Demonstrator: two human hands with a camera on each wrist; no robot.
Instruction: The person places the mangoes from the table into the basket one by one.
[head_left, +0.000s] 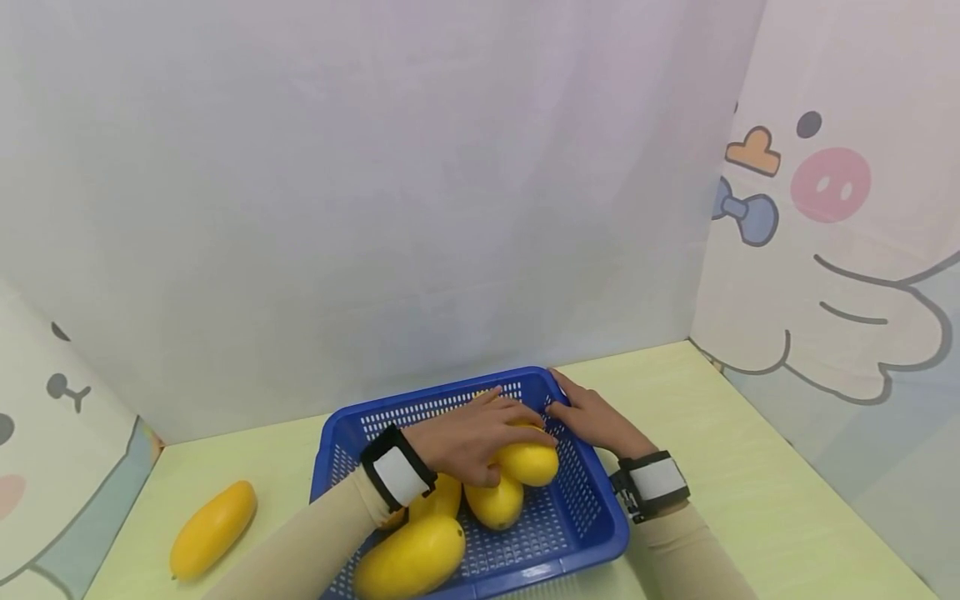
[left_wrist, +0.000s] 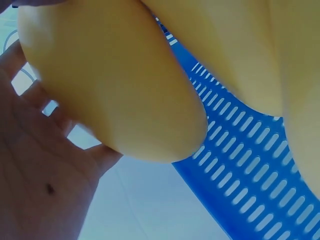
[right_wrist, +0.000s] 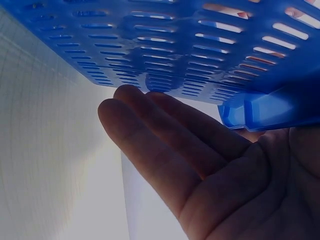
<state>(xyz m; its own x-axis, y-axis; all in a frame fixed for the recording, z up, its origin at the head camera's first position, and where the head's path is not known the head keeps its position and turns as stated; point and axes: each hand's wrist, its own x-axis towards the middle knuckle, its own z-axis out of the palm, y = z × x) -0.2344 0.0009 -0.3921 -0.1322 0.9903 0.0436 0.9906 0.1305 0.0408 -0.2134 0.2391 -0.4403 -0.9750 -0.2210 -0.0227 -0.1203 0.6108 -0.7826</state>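
In the head view, my left hand (head_left: pixel 472 437) reaches over the blue basket (head_left: pixel 521 571) and grips a smooth yellow mango-like fruit (head_left: pixel 531 463) near its right side. The left wrist view shows that fruit (left_wrist: pixel 120 90) close up, with fingers behind it. Below and left of it lie more yellow fruits (head_left: pixel 497 504), including a long one (head_left: pixel 416 557) at the front. My right hand (head_left: pixel 600 417) holds the basket's far right rim, thumb over the edge. In the right wrist view its fingers (right_wrist: pixel 150 145) extend outside the slotted wall.
One elongated yellow-orange fruit (head_left: pixel 213 529) lies on the pale green table (head_left: pixel 750 467), left of the basket. A pale curtain-like wall (head_left: pixel 375 208) stands behind, and cartoon-printed panels (head_left: pixel 832 292) flank the table on both sides.
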